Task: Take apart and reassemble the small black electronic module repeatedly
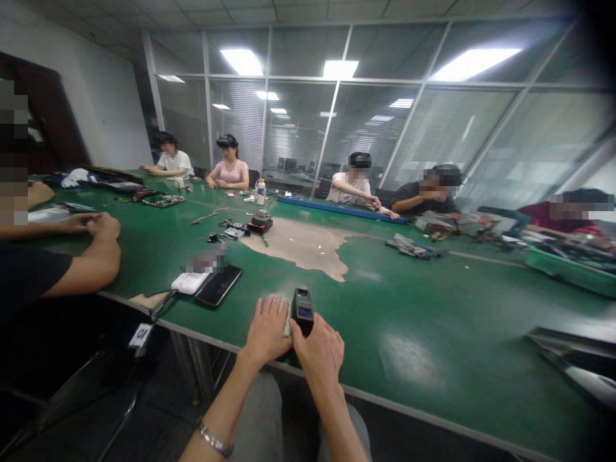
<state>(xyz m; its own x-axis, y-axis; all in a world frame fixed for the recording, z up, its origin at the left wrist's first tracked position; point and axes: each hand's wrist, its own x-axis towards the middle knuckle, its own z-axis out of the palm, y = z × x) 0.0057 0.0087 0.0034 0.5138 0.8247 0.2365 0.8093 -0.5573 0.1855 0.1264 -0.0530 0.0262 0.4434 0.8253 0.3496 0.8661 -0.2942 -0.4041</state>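
1. Head view, the hands: the left hand (266,333) lies palm-down on a green-topped work table (409,346), its fingers slightly spread, with a silver bracelet (215,441) on the wrist. The right hand (320,356) sits just beside it, fingers close together and against the lower end of a black handheld device (302,311). Whether they grip it cannot be told.
2. The device stands near the table's front edge, between the two hands, a lit blue screen on its face. A small pale item (287,325), too blurred to identify, touches the left hand's fingertips.
3. Further left lie a black smartphone (219,285) and a white power bank (190,282), side by side.
4. Further along the table are a black round-topped unit (260,222), a worn tan patch (298,247) in the green surface, and a blue strip (337,208).
5. Seated people (231,167) work around the far side, and a co-worker's clasped hands (96,226) rest at the left edge. A green tray (568,273) holds parts on the right.
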